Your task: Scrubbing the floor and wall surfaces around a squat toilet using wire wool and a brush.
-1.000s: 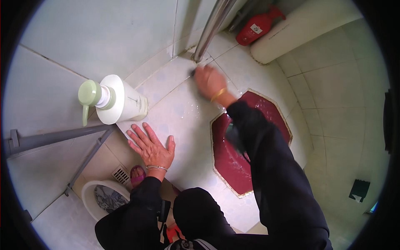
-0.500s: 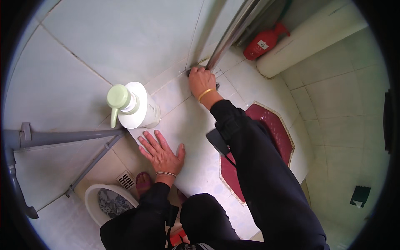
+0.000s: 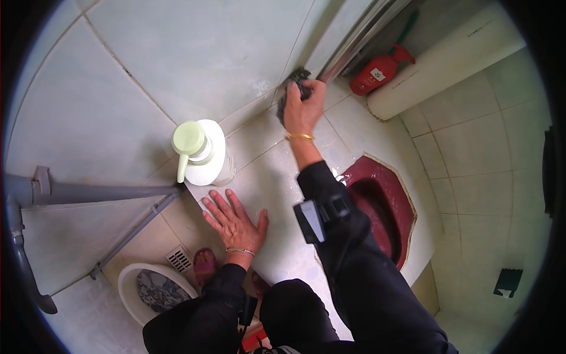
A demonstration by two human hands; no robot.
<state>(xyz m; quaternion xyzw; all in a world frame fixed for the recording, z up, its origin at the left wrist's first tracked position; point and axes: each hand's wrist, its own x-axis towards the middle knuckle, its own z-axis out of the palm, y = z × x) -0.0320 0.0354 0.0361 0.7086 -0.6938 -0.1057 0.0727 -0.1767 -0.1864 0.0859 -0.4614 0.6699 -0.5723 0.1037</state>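
Observation:
My right hand (image 3: 303, 109) is closed around a dark, stringy scouring pad that looks like steel wool (image 3: 298, 76). It presses the pad at the corner where the wall meets the tiled ledge (image 3: 268, 177), close to the foot of a metal frame (image 3: 349, 41). Fingers spread, my left hand (image 3: 239, 223) lies flat on the ledge near its left edge. Just beyond those fingertips stands a white bottle (image 3: 213, 154) with a light green pump top (image 3: 188, 139). Wet patches glisten on the tiles beside my right forearm.
A dark red squat toilet (image 3: 404, 206) is set into the ledge on the right. Behind the frame are a red pump bottle (image 3: 372, 74) and a thick white pipe (image 3: 439, 65). Grey pipes (image 3: 112, 192), a floor drain (image 3: 178, 258) and a white basin (image 3: 125, 289) holding cloth are at left.
My right hand has turned and shifted slightly right and up along the wall corner, bringing more of the scouring pad into sight. The left hand remains flat on the ledge.

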